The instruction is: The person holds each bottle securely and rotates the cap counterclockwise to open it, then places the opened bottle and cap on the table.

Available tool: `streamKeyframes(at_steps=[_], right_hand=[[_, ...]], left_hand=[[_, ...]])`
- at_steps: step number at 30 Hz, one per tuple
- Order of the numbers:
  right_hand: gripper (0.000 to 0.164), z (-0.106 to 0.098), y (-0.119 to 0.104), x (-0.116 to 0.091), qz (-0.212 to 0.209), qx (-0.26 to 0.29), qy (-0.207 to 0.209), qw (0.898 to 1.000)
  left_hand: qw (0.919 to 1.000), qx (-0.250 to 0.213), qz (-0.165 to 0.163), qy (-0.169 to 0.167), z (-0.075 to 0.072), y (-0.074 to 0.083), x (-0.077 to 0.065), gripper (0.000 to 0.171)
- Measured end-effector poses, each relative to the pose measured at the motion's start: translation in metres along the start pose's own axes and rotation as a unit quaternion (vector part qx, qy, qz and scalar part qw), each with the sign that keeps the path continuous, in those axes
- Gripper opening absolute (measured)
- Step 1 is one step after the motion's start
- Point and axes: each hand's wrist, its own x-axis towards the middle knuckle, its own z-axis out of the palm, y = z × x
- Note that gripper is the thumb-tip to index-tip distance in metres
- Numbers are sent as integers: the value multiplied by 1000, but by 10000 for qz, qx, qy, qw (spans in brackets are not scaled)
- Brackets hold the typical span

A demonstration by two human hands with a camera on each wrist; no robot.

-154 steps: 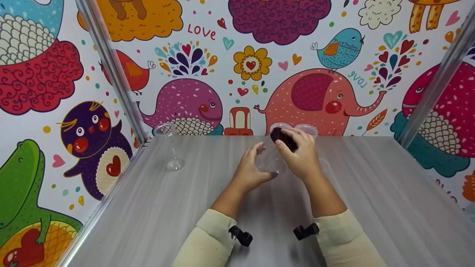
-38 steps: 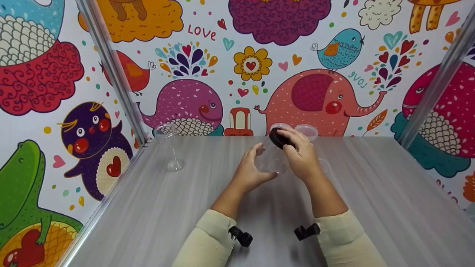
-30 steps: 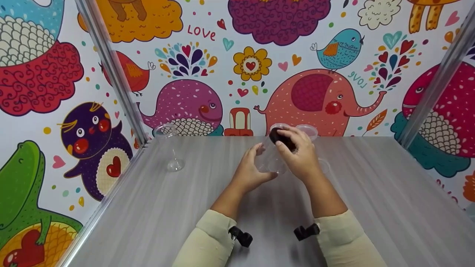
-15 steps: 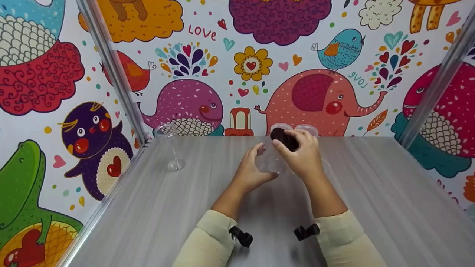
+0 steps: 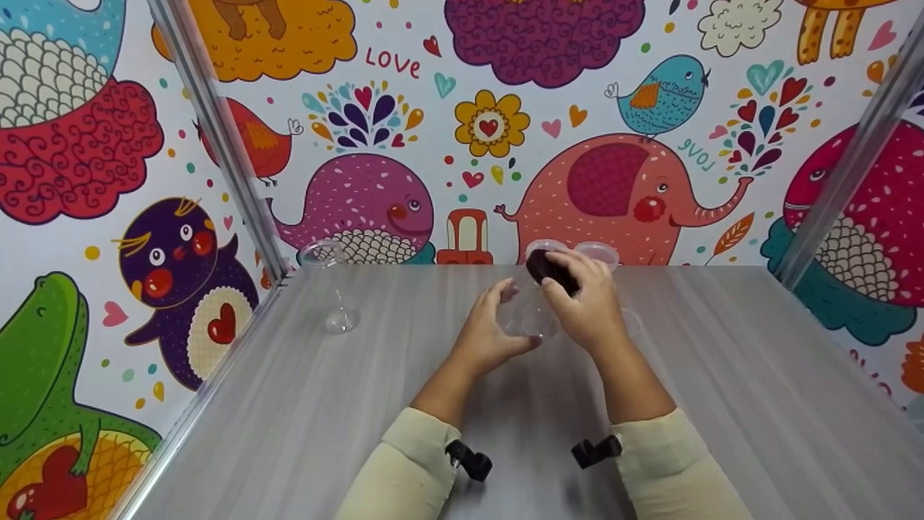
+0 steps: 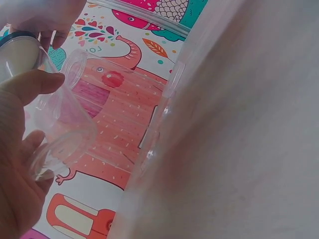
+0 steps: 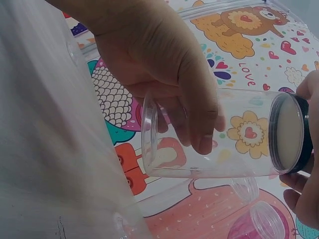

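Observation:
A clear plastic jar [image 5: 521,315] lies tilted above the grey table [image 5: 361,404], its mouth pointing away from me. My left hand [image 5: 489,328] grips its body, fingers curled round it [image 7: 199,114]. My right hand [image 5: 586,300] pinches the dark lid [image 5: 545,269] that sits on the jar's mouth. In the right wrist view the jar [image 7: 224,134] is empty, the lid [image 7: 291,132] has a pale inner face, and my right hand's fingers [image 7: 299,199] hold its rim. The left wrist view has the jar [image 6: 65,129] in my left hand's palm [image 6: 12,164].
A second clear jar [image 5: 599,253] stands open by the back wall, just behind my right hand. A clear stemmed cup [image 5: 330,289] stands at the back left near the metal corner post [image 5: 216,137]. A clear flat piece [image 5: 634,321] lies right of my right hand.
My right hand's fingers have shifted slightly round the dark lid, back and forth. The jar and my left hand have stayed where they were.

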Motion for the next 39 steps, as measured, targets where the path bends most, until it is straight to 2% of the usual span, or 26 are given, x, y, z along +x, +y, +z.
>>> streamKeyframes(at_steps=[7, 17, 20, 25, 30, 34, 39], right_hand=[[44, 1, -1, -1, -318, 374, 114, 9987], [41, 2, 1, -1, -409, 853, 152, 9954], [41, 2, 0, 0, -354, 616, 216, 9972], [57, 2, -1, 1, -5, -28, 395, 9992], [69, 3, -2, 0, 373, -372, 320, 9981], [67, 4, -3, 0, 403, -343, 284, 9982], [55, 5, -2, 0, 217, -186, 166, 9995]], left_hand=[[9999, -100, -9, 3, 0, 0, 0, 102], [10000, -37, 43, 12, 0, 0, 1, 103], [10000, -34, 39, 33, 0, 0, 0, 102], [10000, -32, 47, 48, 1, -1, 0, 103], [9999, -85, 78, 42, 0, -1, 0, 104], [9999, -111, 45, 48, 1, -1, 0, 104], [10000, -90, -36, 11, 0, 1, 0, 103]])
